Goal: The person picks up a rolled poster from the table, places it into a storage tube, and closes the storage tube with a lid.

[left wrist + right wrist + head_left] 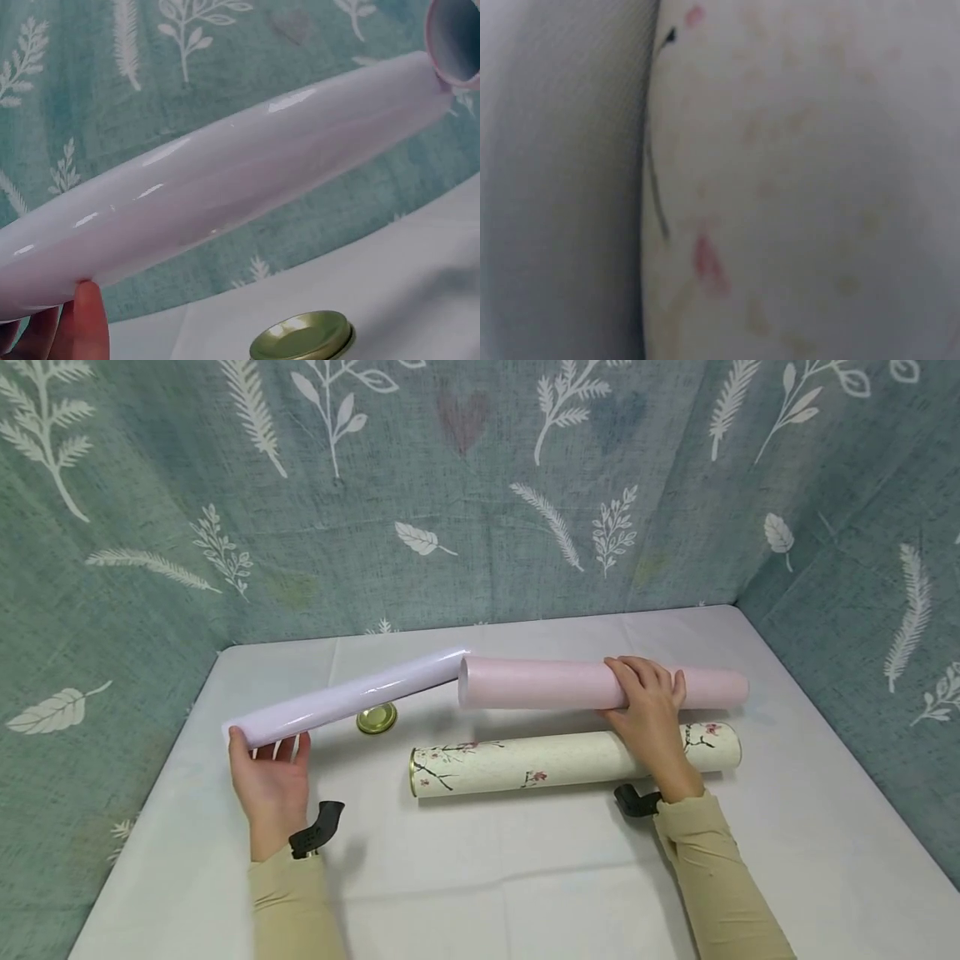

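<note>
My left hand (273, 781) holds a glossy white paper roll (360, 693) near its left end, thumb in front and fingers underneath. The roll slants up to the right, and its far end overlaps the open end of a pink paper roll (536, 683). Around the middle-right of that pink roll my right hand (651, 727) curls its fingers from above. Below it, on the table, lies a cream cardboard tube (517, 764) with a blossom print and a gold rim at its left end. The right wrist view is filled by this tube (795, 172) close up.
A round gold lid (377, 718) lies on the white-covered table (480, 902), under the white roll. Green cloth (337, 560) with white leaf prints hangs behind and along both sides. Black wrist cameras sit on both wrists.
</note>
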The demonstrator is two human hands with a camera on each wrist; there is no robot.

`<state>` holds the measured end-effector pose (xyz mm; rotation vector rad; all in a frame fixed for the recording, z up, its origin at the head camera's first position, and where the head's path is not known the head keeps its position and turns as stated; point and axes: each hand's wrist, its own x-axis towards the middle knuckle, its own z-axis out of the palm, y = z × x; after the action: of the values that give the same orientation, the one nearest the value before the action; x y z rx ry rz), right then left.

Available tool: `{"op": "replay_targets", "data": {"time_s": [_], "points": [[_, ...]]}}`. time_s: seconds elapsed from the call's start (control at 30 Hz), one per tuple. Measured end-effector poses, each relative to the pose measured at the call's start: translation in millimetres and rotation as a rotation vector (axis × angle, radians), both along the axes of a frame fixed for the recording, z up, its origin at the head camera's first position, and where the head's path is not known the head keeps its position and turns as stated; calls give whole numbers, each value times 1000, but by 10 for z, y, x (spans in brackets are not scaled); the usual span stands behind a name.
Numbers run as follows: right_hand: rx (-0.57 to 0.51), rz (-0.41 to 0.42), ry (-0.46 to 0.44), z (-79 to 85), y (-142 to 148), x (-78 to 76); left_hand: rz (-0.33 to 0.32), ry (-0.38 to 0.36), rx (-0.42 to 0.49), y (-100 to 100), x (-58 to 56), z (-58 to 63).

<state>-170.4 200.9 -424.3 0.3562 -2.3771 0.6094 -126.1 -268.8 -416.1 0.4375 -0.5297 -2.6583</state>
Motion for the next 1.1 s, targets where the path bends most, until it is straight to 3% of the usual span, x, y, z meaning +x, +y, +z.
{"op": "replay_targets", "data": {"time_s": [0.2, 0.53, 1.1], "points": [[-8, 2, 9, 6, -6, -5, 28, -4, 92, -70, 3, -19], [-14, -16, 12, 13, -13, 3, 39, 8, 137, -80, 13, -46], [-4, -18, -4, 4, 0, 5, -23, -80, -31, -37, -17, -63]]}}
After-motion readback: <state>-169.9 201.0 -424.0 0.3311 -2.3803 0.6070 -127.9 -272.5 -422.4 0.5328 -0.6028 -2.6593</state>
